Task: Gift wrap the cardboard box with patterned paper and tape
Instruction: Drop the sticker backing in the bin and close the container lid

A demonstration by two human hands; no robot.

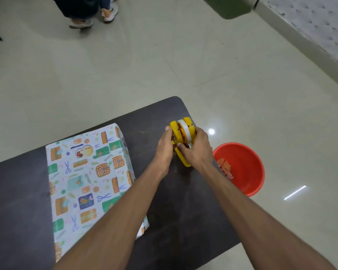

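My one head camera looks forward and steeply down from close above the desk (18,191), facing its far right corner, tiled floor (125,65) beyond

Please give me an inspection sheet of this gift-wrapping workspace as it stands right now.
Surface: dark table, bare around the work.
Job's things: wrapped box covered in patterned paper, lying flat; yellow tape dispenser with a white roll, near the table's far right edge.
Clutter: nothing seen on the table.
Grippers: left hand and right hand both grip the dispenser.
Cables: nothing seen.
Surroundings: red bucket on the tiled floor beside the table, with paper scraps inside; another person's feet at the far side.
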